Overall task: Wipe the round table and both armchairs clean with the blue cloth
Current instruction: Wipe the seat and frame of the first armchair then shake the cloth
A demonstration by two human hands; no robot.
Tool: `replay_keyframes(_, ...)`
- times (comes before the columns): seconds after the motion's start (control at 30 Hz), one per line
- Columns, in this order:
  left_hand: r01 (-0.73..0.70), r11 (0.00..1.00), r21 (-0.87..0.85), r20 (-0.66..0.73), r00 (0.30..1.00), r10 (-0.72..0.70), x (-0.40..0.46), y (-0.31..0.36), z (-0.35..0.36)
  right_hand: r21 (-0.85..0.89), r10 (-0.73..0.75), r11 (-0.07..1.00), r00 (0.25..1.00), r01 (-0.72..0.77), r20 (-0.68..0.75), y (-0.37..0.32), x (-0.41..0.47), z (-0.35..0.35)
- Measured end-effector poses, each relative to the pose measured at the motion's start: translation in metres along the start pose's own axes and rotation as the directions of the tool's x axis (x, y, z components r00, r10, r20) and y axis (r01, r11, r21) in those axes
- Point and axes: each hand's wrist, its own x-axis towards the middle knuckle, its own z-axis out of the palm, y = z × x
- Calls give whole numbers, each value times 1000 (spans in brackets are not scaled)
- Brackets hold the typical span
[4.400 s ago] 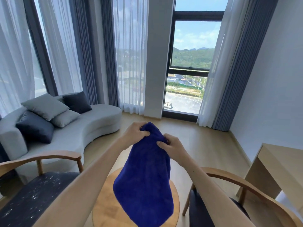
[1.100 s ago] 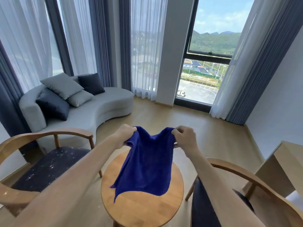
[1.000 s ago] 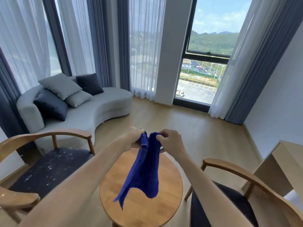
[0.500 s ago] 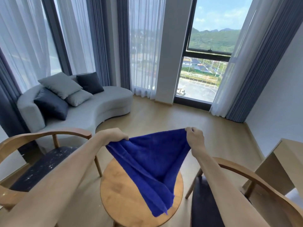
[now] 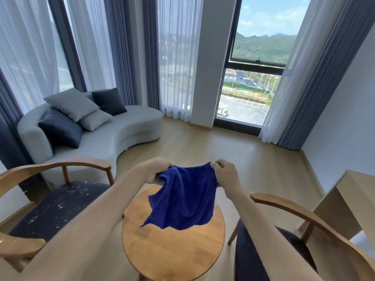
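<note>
I hold the blue cloth (image 5: pixel 183 201) up in the air by its top edge, my left hand (image 5: pixel 155 169) gripping one corner and my right hand (image 5: pixel 224 174) the other. It hangs slack above the round wooden table (image 5: pixel 172 250) without touching it. The left armchair (image 5: pixel 58 203) has a wooden frame and a dark seat speckled with white crumbs. The right armchair (image 5: pixel 304 224) stands on the other side of the table, its dark seat partly hidden by my right forearm.
A curved grey sofa (image 5: pixel 113 136) with several cushions stands behind the left armchair. A light wooden desk (image 5: pixel 349 191) is at the right wall. Bare wooden floor (image 5: pixel 233 151) stretches to the tall windows and curtains.
Half a second ago the cloth was stretched wide between my hands. My hands have come closer together and the cloth now sags in loose folds.
</note>
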Motion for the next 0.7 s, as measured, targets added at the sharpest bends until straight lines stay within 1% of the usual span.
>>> replay_keyframes(0.1, -33, 990, -140, 43, 998, 40, -3, 7, 26, -45, -102, 993, 989, 107, 105, -15, -10, 16)
replay_keyframes(0.17, -56, 974, -218, 53, 996, 69, -4, 11, 35, -71, -166, 982, 977, 177, 136, -21, -14, 21)
replay_keyframes(0.33, -70, 955, -288, 3, 997, 74, -8, 15, 38, -46, -243, 966, 952, 255, 186, -21, -23, 22)
replay_keyframes(0.43, -71, 952, -297, -3, 997, 73, -9, 14, 40, -5, -238, 970, 949, 244, 209, -20, -26, 21)
replay_keyframes(0.53, -83, 959, -271, -23, 997, 80, -10, 15, 40, 34, -246, 969, 952, 244, 184, -17, -25, 15)
replay_keyframes(0.7, -90, 966, -242, -22, 996, 87, -10, 16, 40, 2, -292, 955, 932, 298, 215, -16, -22, 12)
